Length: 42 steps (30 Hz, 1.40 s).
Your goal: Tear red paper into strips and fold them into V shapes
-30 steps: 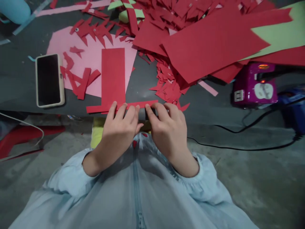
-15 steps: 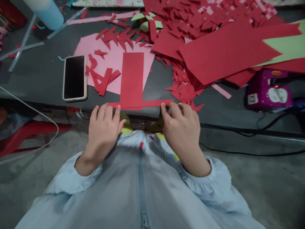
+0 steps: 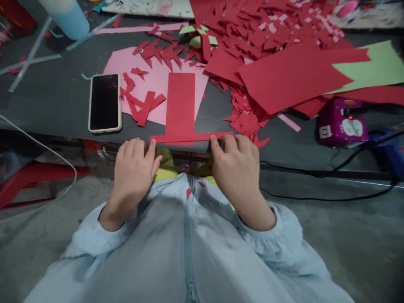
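A narrow red paper strip lies crosswise along the table's near edge, over the lower end of an upright red paper rectangle. My left hand rests palm down at the edge, fingers extended and thumb out, its index fingertip at the strip's left end. On the strip's right part presses the index fingertip of my right hand; its other fingers bend loosely, their tips partly hidden. Beneath the rectangle is a pink paper sheet, with red paper cutouts on it.
A phone lies left of the pink sheet. Red paper scraps and larger red sheets pile up at right, near a purple device with cables. A bottle of blue liquid stands at the back left.
The view has shifted slightly, so the table items appear further right at the left side. My left hand has slid a little left, and the strip's left end now shows clear of its fingers.
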Available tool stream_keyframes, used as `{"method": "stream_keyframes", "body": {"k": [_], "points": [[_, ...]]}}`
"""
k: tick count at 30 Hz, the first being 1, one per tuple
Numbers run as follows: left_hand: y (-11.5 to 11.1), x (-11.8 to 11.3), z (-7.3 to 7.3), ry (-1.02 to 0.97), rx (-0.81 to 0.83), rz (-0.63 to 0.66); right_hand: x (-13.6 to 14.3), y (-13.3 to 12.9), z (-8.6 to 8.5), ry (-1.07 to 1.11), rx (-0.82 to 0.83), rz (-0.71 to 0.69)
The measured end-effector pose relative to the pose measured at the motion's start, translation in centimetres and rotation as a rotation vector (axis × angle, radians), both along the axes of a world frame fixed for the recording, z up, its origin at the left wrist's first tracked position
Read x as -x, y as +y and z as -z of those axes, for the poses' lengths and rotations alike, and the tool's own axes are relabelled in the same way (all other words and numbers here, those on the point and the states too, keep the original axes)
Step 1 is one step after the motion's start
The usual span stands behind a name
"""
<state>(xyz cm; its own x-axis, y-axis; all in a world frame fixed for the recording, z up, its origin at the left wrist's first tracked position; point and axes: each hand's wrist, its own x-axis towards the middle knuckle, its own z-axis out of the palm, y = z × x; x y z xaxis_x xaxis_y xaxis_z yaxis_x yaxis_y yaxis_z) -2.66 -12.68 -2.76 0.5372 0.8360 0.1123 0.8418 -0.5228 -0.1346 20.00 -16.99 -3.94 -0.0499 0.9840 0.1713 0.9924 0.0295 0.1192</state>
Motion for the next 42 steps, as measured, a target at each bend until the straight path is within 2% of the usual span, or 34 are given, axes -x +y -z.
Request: {"method": "stream_keyframes", "body": {"k": [6, 9, 12, 18, 21, 26, 32, 34, 42], "points": [[0.0, -0.5, -0.1, -0.001, 0.008, -0.023, 4.5, 1.3, -0.6, 0.107, 0.042, -0.170], [0.1, -0.7, -0.2, -0.008, 0.015, -0.035, 5.1, 1.5, -0.7, 0.106, 0.026, -0.183], [0.2, -0.6, -0.1, -0.026, 0.010, -0.026, 3.7, 1.1, -0.7, 0.069, 0.019, -0.122], [0.6, -0.5, 0.1, -0.051, -0.049, -0.008, -2.1, -0.4, -0.3, 0.079, -0.001, 0.039], [0.9, -0.8, -0.2, -0.053, -0.090, -0.001, -3.6, -0.7, -0.1, 0.093, -0.020, 0.050], [2.0, -1.9, -1.2, -0.071, -0.071, -0.010, -4.1, -0.4, -0.2, 0.117, 0.003, 0.022], [2.9, -3.9, -1.0, -0.128, 0.034, 0.177, -4.4, 0.2, -0.2, 0.130, -0.003, -0.054], [3.2, -4.3, -0.8, -0.124, 0.025, 0.202, -4.4, 0.5, -0.3, 0.141, -0.017, -0.068], [3.8, -4.2, -1.4, -0.143, -0.034, 0.258, -3.4, 1.5, -1.5, 0.174, -0.066, -0.050]]}}
